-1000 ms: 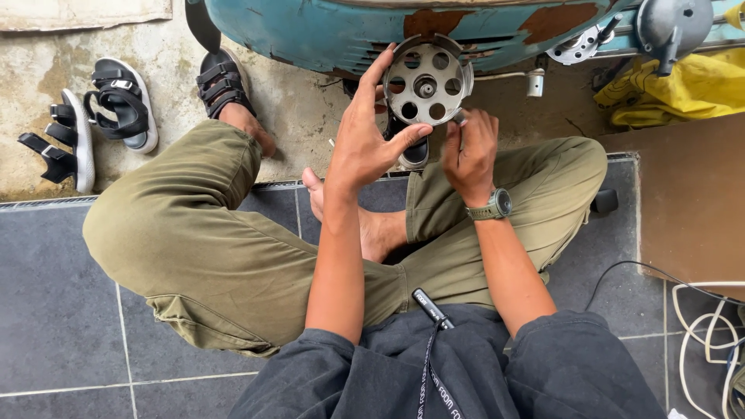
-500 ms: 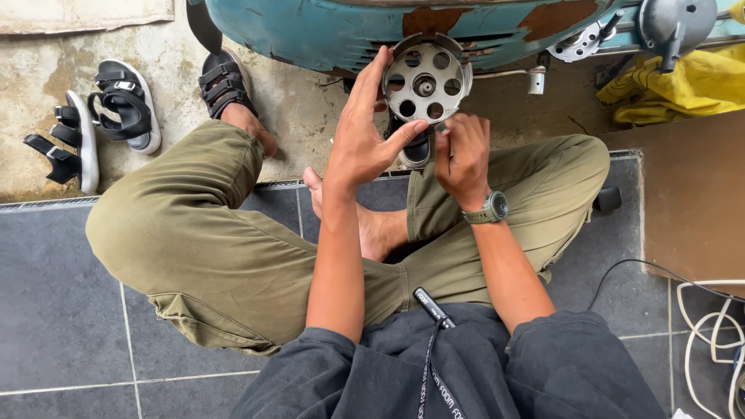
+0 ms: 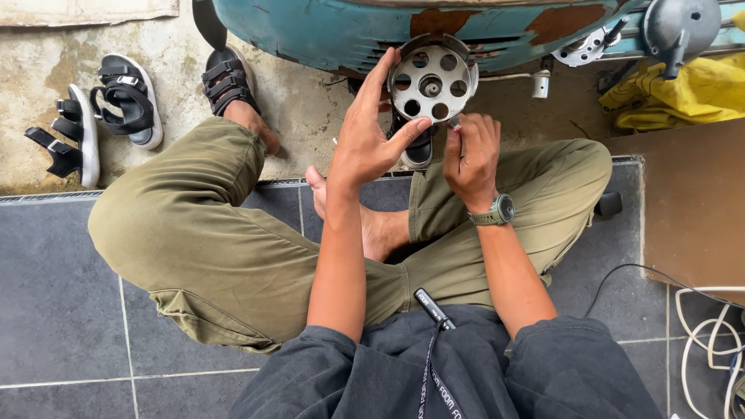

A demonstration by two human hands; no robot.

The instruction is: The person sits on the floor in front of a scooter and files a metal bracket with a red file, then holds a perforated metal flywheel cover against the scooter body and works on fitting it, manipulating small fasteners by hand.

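A round grey metal disc with several holes [image 3: 431,81] sits on the side of a teal, rusted vehicle body [image 3: 326,27]. My left hand [image 3: 372,136] lies against the disc's left rim, fingers spread, thumb at its lower edge. My right hand [image 3: 471,151] is closed just below the disc's lower right edge, pinching a small item too tiny to identify. A green wristwatch [image 3: 500,209] is on my right wrist. I sit cross-legged in olive trousers.
Black sandals [image 3: 124,105] lie on the concrete at upper left. A yellow cloth [image 3: 683,97] and a brown board [image 3: 691,202] are at right. White cable [image 3: 710,334] coils at lower right. Grey floor tiles [image 3: 46,295] surround me.
My right hand has risen a little toward the disc's lower edge and closed tighter. My left hand has stayed on the disc's rim.
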